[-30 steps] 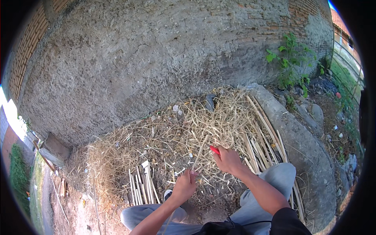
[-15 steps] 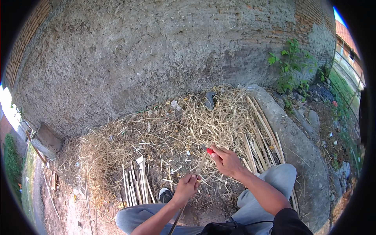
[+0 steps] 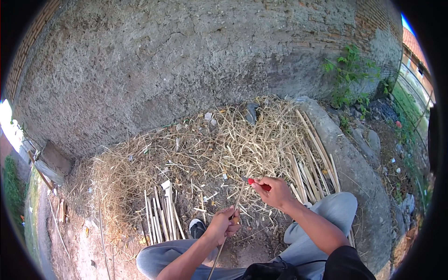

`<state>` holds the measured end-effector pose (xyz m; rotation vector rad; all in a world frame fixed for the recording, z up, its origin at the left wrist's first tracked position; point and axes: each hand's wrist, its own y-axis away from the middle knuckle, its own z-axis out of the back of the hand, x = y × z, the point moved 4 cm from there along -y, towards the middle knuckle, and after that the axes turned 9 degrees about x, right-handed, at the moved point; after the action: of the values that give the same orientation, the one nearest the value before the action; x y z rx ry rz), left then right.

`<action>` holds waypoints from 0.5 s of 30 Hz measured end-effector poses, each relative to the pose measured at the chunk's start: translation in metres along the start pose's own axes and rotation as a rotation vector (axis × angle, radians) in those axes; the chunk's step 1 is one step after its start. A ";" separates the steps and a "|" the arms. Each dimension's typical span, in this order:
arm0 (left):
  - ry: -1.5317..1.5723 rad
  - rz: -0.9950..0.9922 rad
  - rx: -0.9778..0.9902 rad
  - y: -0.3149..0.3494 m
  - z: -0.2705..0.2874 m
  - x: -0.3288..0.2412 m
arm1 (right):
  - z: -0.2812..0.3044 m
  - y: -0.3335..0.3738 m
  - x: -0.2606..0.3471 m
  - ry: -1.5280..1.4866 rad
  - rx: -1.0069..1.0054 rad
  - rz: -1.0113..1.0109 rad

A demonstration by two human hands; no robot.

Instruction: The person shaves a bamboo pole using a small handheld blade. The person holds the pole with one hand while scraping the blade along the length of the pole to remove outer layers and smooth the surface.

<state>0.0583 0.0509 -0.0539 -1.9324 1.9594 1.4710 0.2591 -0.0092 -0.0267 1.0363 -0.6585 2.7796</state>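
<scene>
My left hand (image 3: 225, 226) is closed around a thin strip of wood or bamboo (image 3: 239, 196), which slants up and away from it and also runs down past my wrist toward my lap. In my right hand (image 3: 273, 192) sits a knife (image 3: 251, 180) with a red handle, its short blade pointing left. The blade lies at or very near the strip's far end; whether it touches, I cannot tell. Below both hands, pale shavings (image 3: 252, 149) cover the ground.
Split strips (image 3: 161, 217) lie bundled left of my shoe (image 3: 197, 229); more strips (image 3: 310, 175) lie by my right knee (image 3: 338, 207). A rough wall (image 3: 186, 70) rises ahead, with a concrete edge (image 3: 354, 182) at right. A leafy plant (image 3: 347, 74) grows by the wall.
My left hand has rolled slightly, showing more of its curled fingers, and the strip stands a little steeper. My right hand with the knife has shifted slightly.
</scene>
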 end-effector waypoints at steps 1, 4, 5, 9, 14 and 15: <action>0.002 0.000 0.000 0.000 0.000 0.000 | 0.000 0.000 0.000 0.013 0.030 -0.025; -0.018 0.005 0.009 0.005 -0.004 0.000 | 0.004 -0.001 -0.001 0.015 0.087 -0.076; -0.021 0.005 0.017 0.009 -0.008 0.000 | 0.004 -0.001 -0.002 0.004 0.113 -0.102; 0.022 0.036 0.098 0.016 -0.012 -0.001 | 0.007 0.002 -0.001 0.027 0.024 0.029; -0.021 0.046 0.067 0.015 -0.014 0.007 | 0.005 0.010 -0.014 0.095 -0.062 0.077; -0.012 0.066 0.065 0.018 -0.014 0.010 | 0.011 0.006 -0.021 0.087 -0.061 0.078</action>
<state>0.0501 0.0308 -0.0413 -1.8456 2.0578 1.4108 0.2804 -0.0181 -0.0351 0.8912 -0.7827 2.8325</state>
